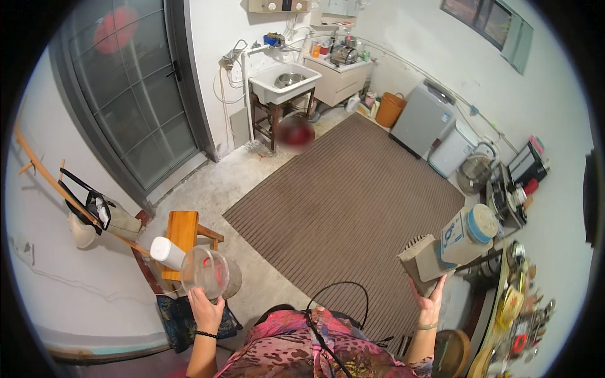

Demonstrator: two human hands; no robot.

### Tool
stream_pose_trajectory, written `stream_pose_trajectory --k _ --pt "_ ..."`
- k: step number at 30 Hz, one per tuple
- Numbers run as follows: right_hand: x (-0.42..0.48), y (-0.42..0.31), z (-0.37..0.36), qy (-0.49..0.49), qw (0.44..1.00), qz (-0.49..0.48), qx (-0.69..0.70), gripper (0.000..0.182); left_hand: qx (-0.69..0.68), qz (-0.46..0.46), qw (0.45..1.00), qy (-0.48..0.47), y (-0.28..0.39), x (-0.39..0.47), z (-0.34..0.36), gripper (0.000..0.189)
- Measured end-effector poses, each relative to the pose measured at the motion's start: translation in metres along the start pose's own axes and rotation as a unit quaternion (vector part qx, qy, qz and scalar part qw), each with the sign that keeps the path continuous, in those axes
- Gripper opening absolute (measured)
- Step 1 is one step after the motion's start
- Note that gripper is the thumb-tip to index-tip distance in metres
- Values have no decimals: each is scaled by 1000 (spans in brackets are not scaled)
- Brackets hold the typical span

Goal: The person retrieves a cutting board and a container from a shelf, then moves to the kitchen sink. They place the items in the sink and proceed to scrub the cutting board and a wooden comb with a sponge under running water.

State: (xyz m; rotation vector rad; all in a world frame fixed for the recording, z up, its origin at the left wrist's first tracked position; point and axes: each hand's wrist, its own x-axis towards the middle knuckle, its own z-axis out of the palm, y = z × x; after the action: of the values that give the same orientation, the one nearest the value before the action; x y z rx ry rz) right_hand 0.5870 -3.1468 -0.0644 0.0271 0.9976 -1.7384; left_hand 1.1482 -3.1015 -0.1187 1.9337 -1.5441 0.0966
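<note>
My left hand (204, 307) grips the near rim of a transparent plastic tub (201, 271) at the lower left. Something red shows in or through the tub. At the right, my right hand (429, 295) supports a grey-brown box-like holder (418, 262) from beneath, palm up. Against the holder's far right side stands a tilted whitish plastic canister (461, 236) with a blue-rimmed lid (482, 223). It bears blue writing. Whether the canister rests on the holder or is joined to it, I cannot tell.
A wooden stool (182, 231) and a white cylindrical device (165, 250) stand beside the tub. A brown striped mat (350, 198) covers much of the floor. A white sink (286, 85) and a washing machine (423, 118) are farther off. A cluttered shelf (501, 302) lies at right.
</note>
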Motion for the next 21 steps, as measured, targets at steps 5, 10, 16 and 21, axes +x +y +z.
stream_pose_trajectory --k 5,10,16,21 --pt "98 -8 71 7 994 107 15 69 9 -11 1000 -4 48 71 54 49" --pt "192 9 144 -28 992 124 -9 67 28 -7 1000 -5 65 155 122 48" --pt "300 26 252 20 994 110 10 61 14 -16 999 -39 90 294 208 45" --pt "402 25 329 -13 995 103 -5 62 -32 60 997 -25 120 437 275 45"
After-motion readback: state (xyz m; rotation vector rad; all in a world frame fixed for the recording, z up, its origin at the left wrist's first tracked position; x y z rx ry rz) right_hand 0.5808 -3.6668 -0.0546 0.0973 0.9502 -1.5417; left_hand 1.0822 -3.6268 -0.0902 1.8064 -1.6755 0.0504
